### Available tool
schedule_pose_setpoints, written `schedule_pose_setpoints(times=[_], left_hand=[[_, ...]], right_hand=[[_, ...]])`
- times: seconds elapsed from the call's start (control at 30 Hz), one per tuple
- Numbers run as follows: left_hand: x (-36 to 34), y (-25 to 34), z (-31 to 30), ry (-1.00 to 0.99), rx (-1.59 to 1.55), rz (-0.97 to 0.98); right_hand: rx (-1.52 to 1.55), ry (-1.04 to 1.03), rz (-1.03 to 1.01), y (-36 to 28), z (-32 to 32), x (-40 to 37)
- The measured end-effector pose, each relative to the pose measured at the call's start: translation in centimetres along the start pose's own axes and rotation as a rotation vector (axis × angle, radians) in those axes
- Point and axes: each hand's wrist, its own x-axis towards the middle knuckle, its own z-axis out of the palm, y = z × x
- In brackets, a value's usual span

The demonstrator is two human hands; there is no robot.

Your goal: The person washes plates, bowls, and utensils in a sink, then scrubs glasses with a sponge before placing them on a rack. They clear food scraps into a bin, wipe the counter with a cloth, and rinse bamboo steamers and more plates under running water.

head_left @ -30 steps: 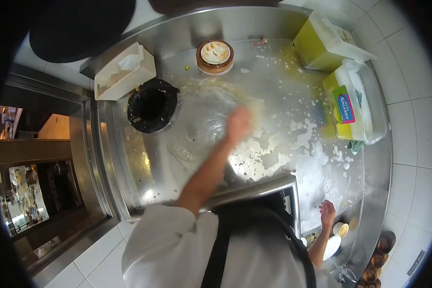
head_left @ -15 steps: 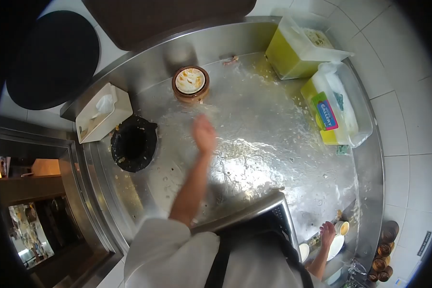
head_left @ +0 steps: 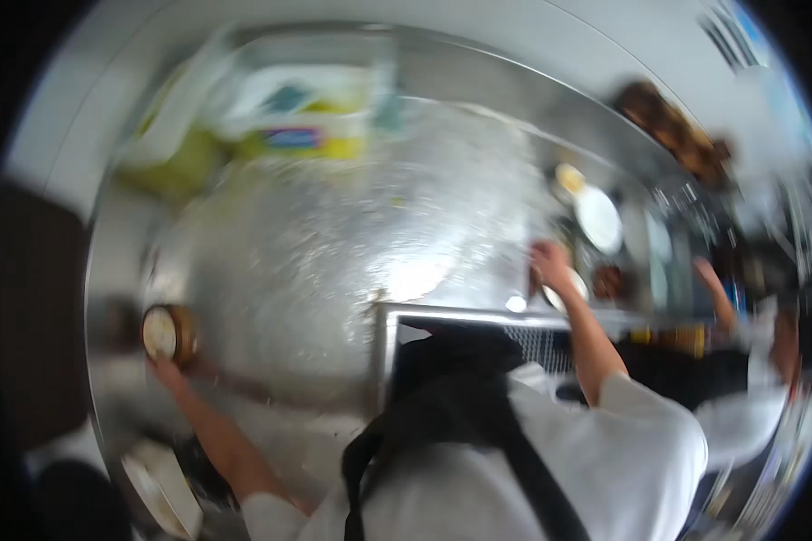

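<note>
Far left on the wet metal surface stands a round brown pot with a pale top. My left hand is at its near side and appears to touch it; blur hides the fingers. My right hand is over the right part of the surface, fingers curled down against a small dark reddish-brown thing too blurred to name. Beside that hand lie a small white dish, a white oval plate and a small cup with yellowish contents.
Two clear plastic tubs with yellow-green liquid, one behind and one at back left, stand on the surface. A beige bin is at lower left. Brown pots line the back right ledge. A co-worker's arm reaches in at right.
The view has swung to the right and is blurred. My left hand has reached the brown pot. My right hand has moved from beside the cup to beside the small white dish.
</note>
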Motion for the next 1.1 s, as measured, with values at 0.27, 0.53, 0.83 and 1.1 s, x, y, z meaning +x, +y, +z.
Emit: schedule_pose_setpoints(times=[0.27,0.53,0.83,1.1], left_hand=[[-17.9,-0.8,36.9,-0.677,0.059,-0.167],[-47.9,-1.0,60.3,-0.924,0.256,0.219],[-48.5,2.0,62.5,-0.743,0.393,0.715],[-47.6,-3.8,58.5,-0.429,0.814,0.797]], right_hand=[[0.349,-0.024,-0.316,-8.9,2.0,0.6],[1.077,-0.026,0.42,2.4,-3.5,4.1],[0.579,0.071,0.417,23.9,-3.9,10.6],[0.181,0.002,0.208,16.5,-1.2,11.2]])
